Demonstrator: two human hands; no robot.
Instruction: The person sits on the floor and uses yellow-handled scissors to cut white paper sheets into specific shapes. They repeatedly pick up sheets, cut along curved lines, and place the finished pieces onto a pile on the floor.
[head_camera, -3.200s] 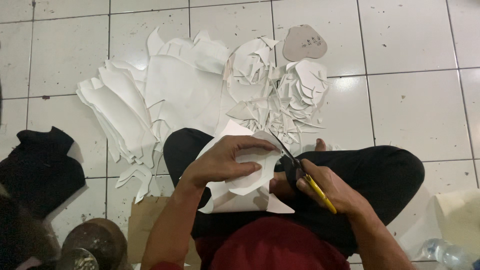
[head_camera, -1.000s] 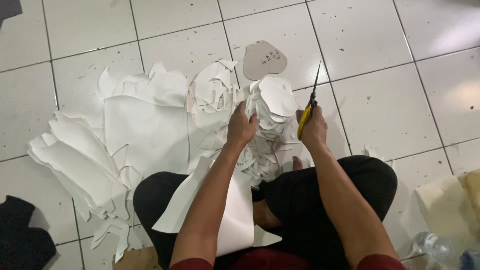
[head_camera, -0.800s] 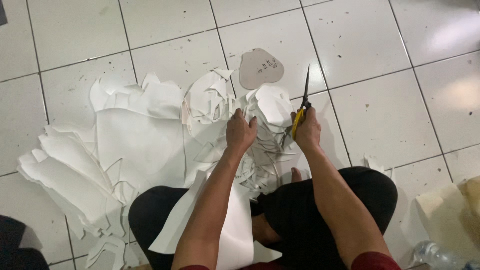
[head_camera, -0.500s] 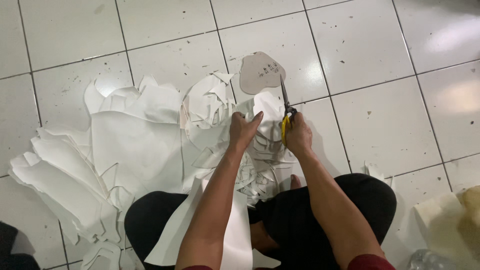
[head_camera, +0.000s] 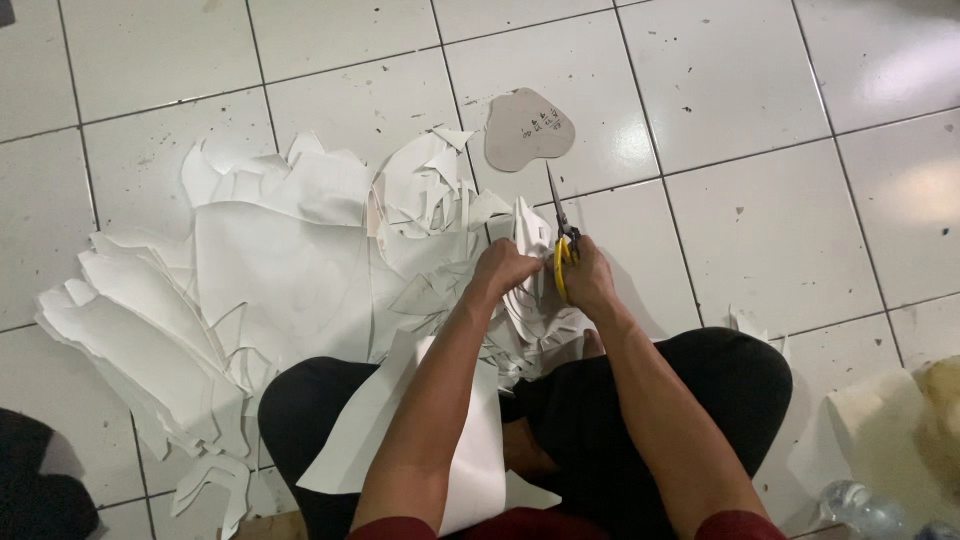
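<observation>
I sit cross-legged on a white tiled floor. My right hand (head_camera: 590, 280) grips yellow-handled scissors (head_camera: 560, 235), blades pointing away from me. My left hand (head_camera: 503, 268) is closed on a stack of white cut pieces (head_camera: 528, 240) that rests on the floor just beside the scissors. A large white sheet (head_camera: 470, 440) lies across my lap. A brown heart-shaped template (head_camera: 528, 128) lies on the tile beyond the blades.
White offcuts and sheets (head_camera: 270, 270) spread over the floor to my left and front. A dark bundle (head_camera: 40, 480) sits at bottom left. A cream foam piece (head_camera: 880, 430) and a plastic bottle (head_camera: 860, 505) lie at bottom right.
Earlier I was cutting white sheet in my lap. Both hands have since reached forward to the stack on the floor, and the scissors have swung closer to the left hand.
</observation>
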